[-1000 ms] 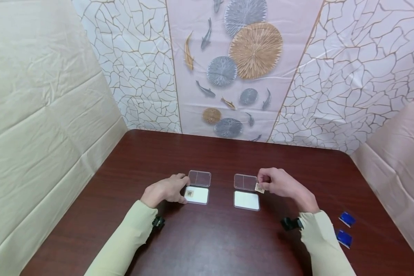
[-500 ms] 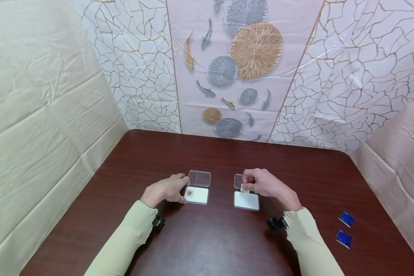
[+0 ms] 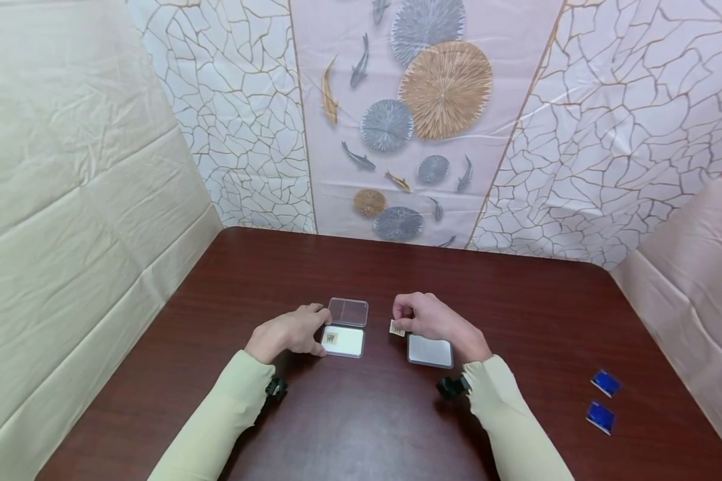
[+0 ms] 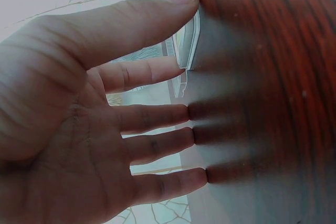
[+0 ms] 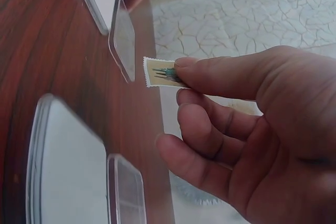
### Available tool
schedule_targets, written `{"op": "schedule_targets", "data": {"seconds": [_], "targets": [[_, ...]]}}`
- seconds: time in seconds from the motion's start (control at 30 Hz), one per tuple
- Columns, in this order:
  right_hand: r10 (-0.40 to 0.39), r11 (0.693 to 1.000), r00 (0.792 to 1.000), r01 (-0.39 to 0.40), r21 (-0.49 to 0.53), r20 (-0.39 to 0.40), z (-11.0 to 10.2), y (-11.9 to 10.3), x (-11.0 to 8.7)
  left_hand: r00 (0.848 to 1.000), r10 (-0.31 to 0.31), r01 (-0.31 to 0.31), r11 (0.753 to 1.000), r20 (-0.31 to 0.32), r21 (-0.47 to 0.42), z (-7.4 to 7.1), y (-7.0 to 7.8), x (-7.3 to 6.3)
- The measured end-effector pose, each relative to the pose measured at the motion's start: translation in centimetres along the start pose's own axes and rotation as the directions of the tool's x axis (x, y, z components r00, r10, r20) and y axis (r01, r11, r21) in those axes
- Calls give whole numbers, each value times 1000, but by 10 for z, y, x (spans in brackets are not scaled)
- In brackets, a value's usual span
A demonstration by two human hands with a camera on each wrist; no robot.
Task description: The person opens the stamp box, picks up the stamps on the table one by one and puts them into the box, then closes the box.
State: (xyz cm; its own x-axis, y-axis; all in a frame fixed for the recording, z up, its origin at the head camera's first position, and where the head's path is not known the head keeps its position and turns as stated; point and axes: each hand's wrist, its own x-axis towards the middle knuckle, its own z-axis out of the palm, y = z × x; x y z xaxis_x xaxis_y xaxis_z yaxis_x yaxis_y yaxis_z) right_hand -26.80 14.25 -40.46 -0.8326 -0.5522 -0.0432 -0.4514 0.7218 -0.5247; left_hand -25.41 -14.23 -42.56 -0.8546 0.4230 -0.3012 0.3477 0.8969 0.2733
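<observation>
On the reddish-brown surface [image 3: 361,421], the left hand [image 3: 289,331] rests, fingers spread, just left of the left white case [image 3: 351,342], to whose right are the right hand [image 3: 436,319] and right white case [image 3: 428,352], with one stamp [image 3: 331,338] lying on the left white case and another stamp [image 3: 396,329], right of it, pinched by the right hand's fingers.

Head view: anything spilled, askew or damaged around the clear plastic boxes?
Nothing stands out: the left white-lined clear plastic box and matching right one sit roughly aligned; no spill shows on the dark brown wooden table. I can't judge fine cracks.
</observation>
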Motion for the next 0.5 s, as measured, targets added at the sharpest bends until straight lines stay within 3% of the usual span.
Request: {"op": "schedule_targets", "data": {"seconds": [0.5], "targets": [[-30,999,999,28,46,41,25,-16,22,1000,11,-11,1000,2,-2,-1,0,-2]]}}
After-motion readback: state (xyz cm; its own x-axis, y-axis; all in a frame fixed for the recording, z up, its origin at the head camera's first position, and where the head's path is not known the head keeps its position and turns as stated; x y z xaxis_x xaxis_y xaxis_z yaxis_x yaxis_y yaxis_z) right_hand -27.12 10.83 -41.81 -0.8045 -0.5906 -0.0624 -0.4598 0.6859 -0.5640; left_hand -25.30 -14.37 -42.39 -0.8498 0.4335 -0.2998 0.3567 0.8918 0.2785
